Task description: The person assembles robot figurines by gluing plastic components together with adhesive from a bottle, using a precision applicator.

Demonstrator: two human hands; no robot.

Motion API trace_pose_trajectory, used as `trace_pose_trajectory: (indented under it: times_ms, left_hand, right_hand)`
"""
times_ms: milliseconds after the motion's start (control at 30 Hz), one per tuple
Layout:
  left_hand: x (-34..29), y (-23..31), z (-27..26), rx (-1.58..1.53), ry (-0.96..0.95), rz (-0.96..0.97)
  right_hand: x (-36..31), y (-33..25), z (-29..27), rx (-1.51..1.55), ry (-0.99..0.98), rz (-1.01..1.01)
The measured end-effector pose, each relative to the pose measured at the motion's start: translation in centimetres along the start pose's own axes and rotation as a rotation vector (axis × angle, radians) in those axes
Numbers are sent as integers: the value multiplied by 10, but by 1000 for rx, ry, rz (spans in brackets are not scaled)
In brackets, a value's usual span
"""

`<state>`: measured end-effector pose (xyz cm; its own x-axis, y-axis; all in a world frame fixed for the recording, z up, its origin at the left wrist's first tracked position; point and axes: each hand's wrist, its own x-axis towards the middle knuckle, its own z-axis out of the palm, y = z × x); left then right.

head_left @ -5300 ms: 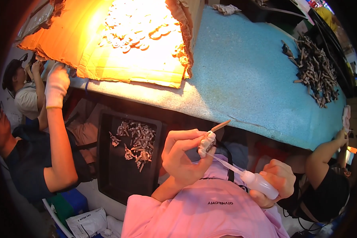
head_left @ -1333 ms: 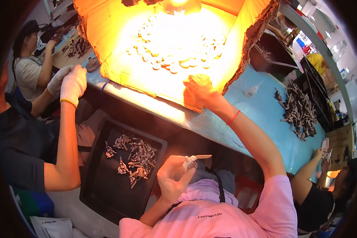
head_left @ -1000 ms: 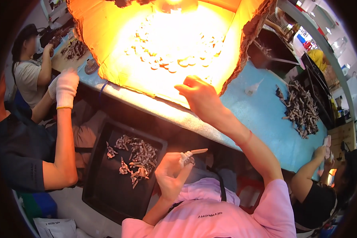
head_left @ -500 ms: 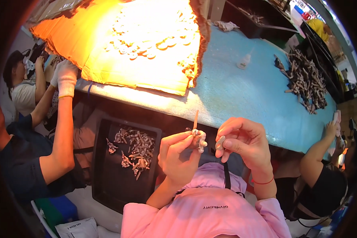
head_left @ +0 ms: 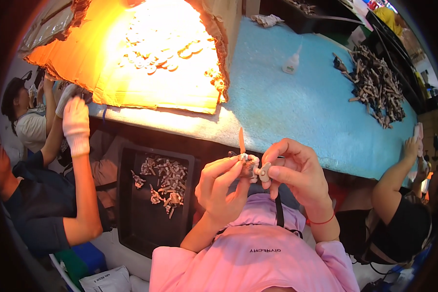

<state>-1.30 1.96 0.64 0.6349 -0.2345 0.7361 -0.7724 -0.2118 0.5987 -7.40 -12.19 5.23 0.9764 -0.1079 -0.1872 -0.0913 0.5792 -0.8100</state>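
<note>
My left hand point(head_left: 220, 187) is closed on a small painted figurine point(head_left: 249, 164), held above my lap by the table's front edge. A thin orange-brown blade-like part stands up from it. My right hand point(head_left: 299, 175) pinches a small flat, pale grey-beige piece point(head_left: 264, 172) between thumb and fingers. The piece is against the figurine's right side; whether it is attached there I cannot tell. Left of my hands, a black tray point(head_left: 131, 214) holds several similar small figurines point(head_left: 168, 180).
Brightly lit cardboard point(head_left: 180, 101) with small round parts lies on the blue-topped table point(head_left: 272, 112). A small white bottle point(head_left: 291, 64) stands farther back. Dark parts point(head_left: 377, 90) are heaped at right. A co-worker's gloved hand point(head_left: 76, 124) is at left; another person's arm point(head_left: 396, 170) rests at right.
My right hand has moved left, bringing the flat piece from apart to against the figurine. The left co-worker's gloved hand has shifted lower. The whole view has shifted slightly.
</note>
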Motion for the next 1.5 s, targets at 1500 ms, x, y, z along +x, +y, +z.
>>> trace_pose_trajectory:
  times_ms: [1500]
  left_hand:
    - [19,4,-16,-453,-186,-222]
  right_hand:
    - [-5,25,12,-33,66,-247]
